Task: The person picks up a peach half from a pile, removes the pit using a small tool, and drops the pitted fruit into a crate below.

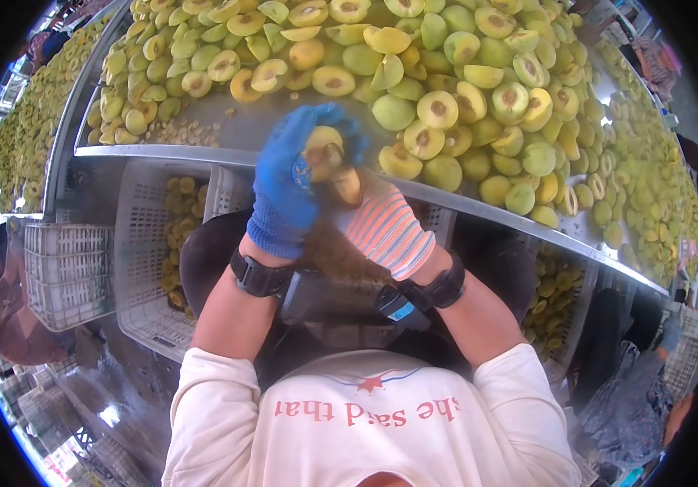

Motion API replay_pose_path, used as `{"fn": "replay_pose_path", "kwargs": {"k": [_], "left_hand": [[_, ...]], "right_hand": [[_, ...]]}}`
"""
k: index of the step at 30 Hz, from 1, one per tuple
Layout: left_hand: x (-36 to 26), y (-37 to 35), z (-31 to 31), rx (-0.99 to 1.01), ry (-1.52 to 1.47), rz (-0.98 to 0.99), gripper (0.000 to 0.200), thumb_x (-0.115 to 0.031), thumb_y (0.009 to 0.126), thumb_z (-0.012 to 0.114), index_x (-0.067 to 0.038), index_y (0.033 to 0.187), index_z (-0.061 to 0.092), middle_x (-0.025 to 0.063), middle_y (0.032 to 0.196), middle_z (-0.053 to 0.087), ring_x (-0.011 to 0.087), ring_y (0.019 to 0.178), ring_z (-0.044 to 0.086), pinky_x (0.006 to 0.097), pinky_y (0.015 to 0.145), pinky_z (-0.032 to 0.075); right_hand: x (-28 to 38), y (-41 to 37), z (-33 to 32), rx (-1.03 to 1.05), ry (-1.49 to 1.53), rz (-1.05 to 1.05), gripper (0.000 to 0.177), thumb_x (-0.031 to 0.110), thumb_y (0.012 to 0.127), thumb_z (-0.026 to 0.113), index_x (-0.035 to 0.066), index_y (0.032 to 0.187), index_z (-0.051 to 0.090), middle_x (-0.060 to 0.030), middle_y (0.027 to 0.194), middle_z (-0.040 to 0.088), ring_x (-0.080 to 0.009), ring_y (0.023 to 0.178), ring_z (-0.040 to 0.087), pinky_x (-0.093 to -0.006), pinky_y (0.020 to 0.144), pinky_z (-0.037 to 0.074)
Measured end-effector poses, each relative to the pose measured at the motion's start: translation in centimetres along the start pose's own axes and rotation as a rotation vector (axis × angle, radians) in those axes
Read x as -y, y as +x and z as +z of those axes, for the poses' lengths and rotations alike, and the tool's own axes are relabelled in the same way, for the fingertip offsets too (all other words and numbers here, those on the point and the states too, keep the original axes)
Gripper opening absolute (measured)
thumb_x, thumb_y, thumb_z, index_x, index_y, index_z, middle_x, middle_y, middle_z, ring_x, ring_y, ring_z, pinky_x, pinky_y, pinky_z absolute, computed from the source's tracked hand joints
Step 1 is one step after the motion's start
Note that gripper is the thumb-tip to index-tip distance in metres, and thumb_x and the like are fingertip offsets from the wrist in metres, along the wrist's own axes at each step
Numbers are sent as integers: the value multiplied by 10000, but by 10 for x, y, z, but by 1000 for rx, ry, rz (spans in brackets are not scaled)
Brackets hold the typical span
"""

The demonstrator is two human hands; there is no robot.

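Fruit (pixel 324 150) sits at the table's near edge, the left hand's (pixel 292 187) fingers curled round it; the right hand (pixel 385 231) pinches a smaller piece (pixel 347 185). Cut halves (pixel 438 109) already heap the table (pixel 243 130), and the crates (pixel 134 268) below likely hold more.

I see bright, even daylight, fisheye bending toward a black rim, soft sheen on the steel tabletop (pixel 227 126), and motion blur smearing my left hand (pixel 288 191), right hand (pixel 383 227) and peach half (pixel 324 150).

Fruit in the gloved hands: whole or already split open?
Split open: the fruit held between the left hand and right hand shows a yellow cut face with a brown pit hollow.
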State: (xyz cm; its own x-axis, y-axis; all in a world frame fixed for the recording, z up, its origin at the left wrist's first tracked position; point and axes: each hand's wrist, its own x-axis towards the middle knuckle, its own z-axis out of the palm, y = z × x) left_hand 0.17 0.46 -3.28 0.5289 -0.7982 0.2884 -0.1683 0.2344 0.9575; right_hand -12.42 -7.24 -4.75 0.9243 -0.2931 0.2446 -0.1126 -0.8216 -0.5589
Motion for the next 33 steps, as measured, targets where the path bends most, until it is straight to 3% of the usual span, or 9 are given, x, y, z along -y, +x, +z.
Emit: {"fn": "replay_pose_path", "kwargs": {"k": [8, 12, 15, 20, 23, 26, 28, 30, 33], "left_hand": [[-14, 3, 11, -62, 105, -6, 328, -170, 1036, 517, 49, 1262, 610, 126, 1123, 662, 194, 964, 678, 344, 855, 591], [-27, 8, 10, -53, -216, -193, 393, -315, 1072, 487, 17, 1200, 653, 113, 1042, 690, 192, 869, 678, 327, 820, 557], [-28, 12, 9, -60, -22, -210, 414, -331, 1068, 486, 28, 1103, 689, 124, 1013, 691, 189, 819, 666, 326, 777, 546], [-14, 16, -12, 254, -429, -282, 354, -282, 1058, 530, 24, 1116, 699, 94, 1019, 715, 176, 934, 672, 305, 820, 548], [4, 5, -5, 100, -464, -254, 444, -369, 1062, 502, 36, 1164, 654, 139, 1062, 688, 204, 864, 658, 333, 752, 539], [-28, 0, -7, -147, -621, -272, 433, -352, 1057, 523, 36, 1228, 610, 159, 1105, 674, 228, 879, 662, 346, 748, 550], [-47, -10, -30, -251, -498, -234, 453, -351, 1063, 519, 40, 1273, 604, 156, 1135, 686, 221, 982, 673, 348, 822, 561], [-65, -26, -99, -199, 165, -78, 472, -349, 1063, 520, 39, 1316, 607, 152, 1159, 700, 196, 1040, 682, 319, 843, 562], [-85, -24, -133, -297, 709, -226, 445, -303, 1022, 597, 1, 1346, 611, 143, 1169, 706, 185, 1014, 691, 285, 800, 552]], "right_hand": [[5, 11, -6, 249, -132, -22, 229, 87, 900, 588, 56, 1102, 692, -169, 1106, 686, -338, 1004, 675, -434, 882, 565], [7, 7, -20, 2, 461, -95, 135, 167, 919, 642, 66, 1003, 676, -102, 854, 684, -238, 754, 673, -354, 676, 547], [9, 5, -27, 283, 866, 315, 155, 236, 909, 687, 87, 936, 654, -30, 677, 614, -138, 597, 592, -280, 549, 465], [-5, -1, -32, 716, 1291, 610, 151, 244, 870, 725, 114, 838, 655, 5, 667, 598, -83, 573, 536, -244, 529, 415], [2, -7, -40, 528, 1284, 387, 163, 236, 851, 726, 98, 802, 656, 11, 715, 618, -96, 608, 566, -267, 550, 441], [-1, -17, -55, 656, 1039, 321, 178, 224, 820, 722, 63, 857, 656, -39, 769, 666, -170, 627, 612, -341, 588, 489], [-8, -34, -39, 508, 186, 184, 221, 203, 826, 701, 40, 973, 671, -152, 834, 713, -324, 742, 689, -439, 675, 531], [-14, -40, -33, 676, -254, 331, 278, 187, 841, 697, 36, 1072, 660, -225, 860, 703, -408, 817, 688, -476, 705, 529], [8, -30, -61, 632, -229, 300, 200, 179, 884, 639, 38, 1011, 702, -202, 880, 727, -390, 899, 710, -466, 750, 552]]}}
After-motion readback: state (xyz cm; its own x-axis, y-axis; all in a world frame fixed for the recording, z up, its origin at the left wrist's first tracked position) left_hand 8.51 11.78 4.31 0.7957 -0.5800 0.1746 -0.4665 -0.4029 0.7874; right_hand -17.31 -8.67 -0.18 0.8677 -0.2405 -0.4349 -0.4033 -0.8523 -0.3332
